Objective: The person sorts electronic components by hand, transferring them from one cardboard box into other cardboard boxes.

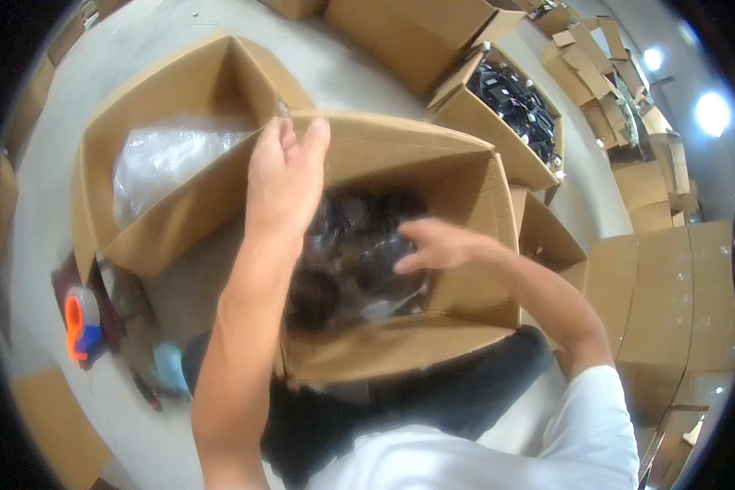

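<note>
In front of me an open cardboard box stands tilted on my lap. My left hand is closed on its far left corner, fingers curled at the rim. Inside lie dark, shiny items, blurred, some seemingly in clear plastic; their kind I cannot make out. Over their right side reaches my right hand, thumb and fingers apart, with nothing visible between them. Whether it touches the items is not plain.
Another open box with clear plastic wrap stands at the left. An orange and blue tape dispenser lies below it. At the far right a carton holds black parts. Flattened cardboard stands further right.
</note>
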`<state>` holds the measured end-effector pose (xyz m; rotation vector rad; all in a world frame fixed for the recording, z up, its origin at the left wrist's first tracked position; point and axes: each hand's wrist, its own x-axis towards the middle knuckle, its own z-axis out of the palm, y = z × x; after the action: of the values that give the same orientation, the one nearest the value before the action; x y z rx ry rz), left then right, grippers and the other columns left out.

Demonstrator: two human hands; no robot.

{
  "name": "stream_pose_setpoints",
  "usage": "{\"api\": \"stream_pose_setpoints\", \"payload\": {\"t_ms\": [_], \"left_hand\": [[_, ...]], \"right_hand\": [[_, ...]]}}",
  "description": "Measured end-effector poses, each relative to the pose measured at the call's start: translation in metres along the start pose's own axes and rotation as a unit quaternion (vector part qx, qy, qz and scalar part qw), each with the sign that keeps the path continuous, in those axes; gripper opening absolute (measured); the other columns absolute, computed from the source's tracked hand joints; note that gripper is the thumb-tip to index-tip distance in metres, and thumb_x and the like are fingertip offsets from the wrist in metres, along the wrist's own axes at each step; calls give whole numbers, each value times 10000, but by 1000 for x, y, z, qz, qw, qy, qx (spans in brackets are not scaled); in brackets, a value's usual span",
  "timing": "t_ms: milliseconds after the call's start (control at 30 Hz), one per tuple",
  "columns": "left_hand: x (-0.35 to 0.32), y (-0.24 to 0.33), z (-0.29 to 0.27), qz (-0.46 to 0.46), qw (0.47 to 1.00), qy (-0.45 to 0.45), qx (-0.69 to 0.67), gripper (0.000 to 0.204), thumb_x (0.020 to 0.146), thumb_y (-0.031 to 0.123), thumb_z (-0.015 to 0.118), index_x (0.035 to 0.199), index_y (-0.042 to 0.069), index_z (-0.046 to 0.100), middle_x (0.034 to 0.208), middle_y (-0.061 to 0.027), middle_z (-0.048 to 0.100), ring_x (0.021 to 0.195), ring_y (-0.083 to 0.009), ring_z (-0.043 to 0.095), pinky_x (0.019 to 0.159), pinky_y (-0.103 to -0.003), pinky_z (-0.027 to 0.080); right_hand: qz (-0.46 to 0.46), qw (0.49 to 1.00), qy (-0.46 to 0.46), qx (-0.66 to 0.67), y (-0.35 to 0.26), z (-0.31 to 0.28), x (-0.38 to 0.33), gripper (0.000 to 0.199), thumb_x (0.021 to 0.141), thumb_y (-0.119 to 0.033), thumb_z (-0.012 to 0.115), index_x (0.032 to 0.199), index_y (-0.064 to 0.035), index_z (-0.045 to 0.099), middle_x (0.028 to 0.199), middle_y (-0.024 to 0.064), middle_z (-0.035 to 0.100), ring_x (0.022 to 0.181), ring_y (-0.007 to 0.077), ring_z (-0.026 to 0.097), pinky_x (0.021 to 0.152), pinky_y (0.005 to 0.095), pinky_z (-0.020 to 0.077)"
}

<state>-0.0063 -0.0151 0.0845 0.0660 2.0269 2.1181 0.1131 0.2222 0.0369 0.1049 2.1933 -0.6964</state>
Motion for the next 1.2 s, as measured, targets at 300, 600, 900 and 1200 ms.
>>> {"api": "stream_pose_setpoints", "payload": {"t_ms": [300, 600, 900, 1200], "left_hand": [[-17, -18, 35, 16, 993, -102, 53, 619, 967, 309, 684, 1406, -91, 507, 1361, -253, 603, 1257, -269, 602, 1072, -365, 456], [-76, -4, 57, -84, 900, -373, 207, 343, 999, 87, 576, 1307, -59, 606, 1163, -124, 708, 1044, -174, 666, 932, -300, 526], [-154, -52, 118, 17, 510, -726, 461, 811, 840, 385, 766, 1435, -69, 453, 1413, -267, 540, 1266, -400, 569, 1073, -411, 468], [-146, -59, 106, -32, 550, -743, 380, 857, 896, 458, 715, 1469, -92, 391, 1472, -288, 468, 1345, -415, 492, 1128, -402, 416]], "right_hand": [[98, 994, 31, -42, 106, 138, 81, 542, 853, -521, 734, 1019, -5, 745, 1006, 209, 729, 899, 369, 697, 840, 454, 568], [-203, 886, 268, 320, 81, -52, -198, 449, 981, -389, 676, 1187, 10, 678, 1075, 119, 733, 1016, 193, 695, 937, 334, 553], [216, 936, 273, -46, 422, 132, -182, 453, 713, -285, 874, 1043, -19, 715, 1170, 187, 679, 1131, 307, 642, 911, 433, 548], [166, 951, 228, -126, 448, 152, -173, 362, 752, -37, 743, 1105, -59, 668, 1137, 178, 624, 1100, 392, 595, 953, 468, 516]]}}
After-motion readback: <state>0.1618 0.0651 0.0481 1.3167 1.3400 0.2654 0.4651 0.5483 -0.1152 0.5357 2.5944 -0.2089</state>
